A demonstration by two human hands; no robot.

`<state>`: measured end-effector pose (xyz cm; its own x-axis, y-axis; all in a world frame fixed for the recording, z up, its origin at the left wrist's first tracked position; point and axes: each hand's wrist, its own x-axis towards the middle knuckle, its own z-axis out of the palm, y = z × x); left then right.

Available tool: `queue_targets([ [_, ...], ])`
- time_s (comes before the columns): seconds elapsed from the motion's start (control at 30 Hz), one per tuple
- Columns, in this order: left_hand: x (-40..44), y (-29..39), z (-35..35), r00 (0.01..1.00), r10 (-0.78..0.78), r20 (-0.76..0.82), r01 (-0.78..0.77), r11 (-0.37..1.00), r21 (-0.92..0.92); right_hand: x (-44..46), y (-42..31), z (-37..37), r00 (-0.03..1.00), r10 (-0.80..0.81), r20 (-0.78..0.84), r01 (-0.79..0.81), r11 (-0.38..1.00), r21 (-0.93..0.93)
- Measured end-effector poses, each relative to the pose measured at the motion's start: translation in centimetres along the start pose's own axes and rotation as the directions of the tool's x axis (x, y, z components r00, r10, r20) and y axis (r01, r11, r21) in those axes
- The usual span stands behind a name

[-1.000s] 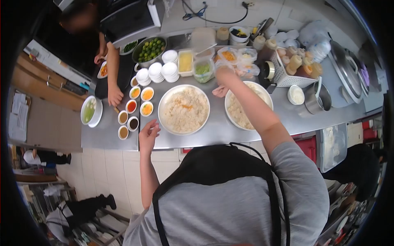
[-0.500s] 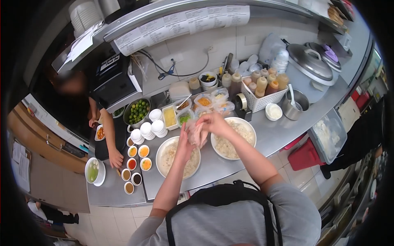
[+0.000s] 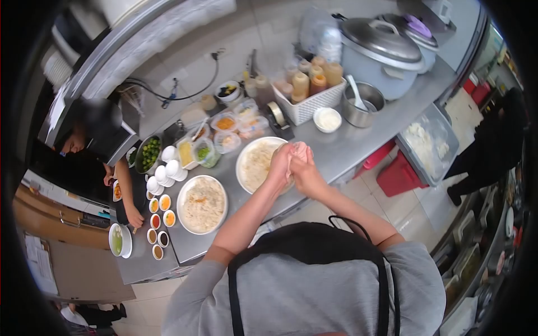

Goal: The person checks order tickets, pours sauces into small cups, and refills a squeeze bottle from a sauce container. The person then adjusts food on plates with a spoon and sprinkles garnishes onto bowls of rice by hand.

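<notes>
My left hand [image 3: 282,163] and my right hand [image 3: 307,175] are pressed together over the right side of a white bowl of rice [image 3: 256,163]. Both have their fingers closed. A glossy, crinkled pinkish wrap [image 3: 301,150], perhaps clear plastic around fingers, shows at the top of the clasp. Blur and overlap hide exactly what each hand grips. To the left stands a second white bowl of rice [image 3: 203,205], with brownish bits on top.
Small sauce cups [image 3: 155,222], stacked white cups [image 3: 173,169] and topping tubs [image 3: 226,141] are to the left. Behind stand a basket of squeeze bottles [image 3: 309,106] and a steel pot [image 3: 364,105]. A co-worker's hand [image 3: 134,216] rests on the counter at far left.
My hands have moved from between the bowls to the right bowl and closed together. The clear plastic seen between them earlier is now mostly hidden. My view has turned.
</notes>
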<state>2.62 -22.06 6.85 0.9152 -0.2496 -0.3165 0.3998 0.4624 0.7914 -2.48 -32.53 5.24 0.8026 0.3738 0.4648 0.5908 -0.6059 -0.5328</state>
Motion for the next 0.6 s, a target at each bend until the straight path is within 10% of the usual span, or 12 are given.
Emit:
queue_targets([
  [0.1,3.2,-5.7,3.5,0.995,-0.059,0.079,0.047,0.988,0.145,-3.9,4.1,-4.8,0.997,0.071,-0.010,-0.068,0.983,0.173],
  [0.17,4.4,-8.0,6.1,0.995,-0.051,0.087,0.026,0.963,0.269,-6.6,7.1,-8.5,0.986,0.111,0.125,-0.165,0.781,0.603],
  [0.27,7.1,-10.9,8.0,0.981,-0.161,0.109,0.120,0.944,0.308,-11.0,10.2,-14.6,0.855,0.199,0.478,-0.443,0.760,0.476],
  [0.37,5.7,-10.3,12.0,0.927,-0.333,0.173,0.263,0.905,0.333,-15.4,11.2,-15.2,0.821,0.499,0.277,-0.560,0.607,0.564],
  [0.43,11.1,-20.2,9.0,0.649,-0.295,0.701,0.126,0.951,0.284,-17.2,13.1,-12.7,0.754,0.643,-0.133,-0.388,0.600,0.699],
  [0.5,3.6,-15.0,14.9,0.728,-0.580,0.365,0.257,0.725,0.639,-18.7,15.5,-11.4,0.772,0.632,0.065,-0.524,0.576,0.628],
  [0.6,2.0,-12.8,15.0,0.806,-0.494,0.326,0.067,0.624,0.779,-17.4,16.6,-15.5,0.836,0.539,0.103,-0.541,0.778,0.320],
])
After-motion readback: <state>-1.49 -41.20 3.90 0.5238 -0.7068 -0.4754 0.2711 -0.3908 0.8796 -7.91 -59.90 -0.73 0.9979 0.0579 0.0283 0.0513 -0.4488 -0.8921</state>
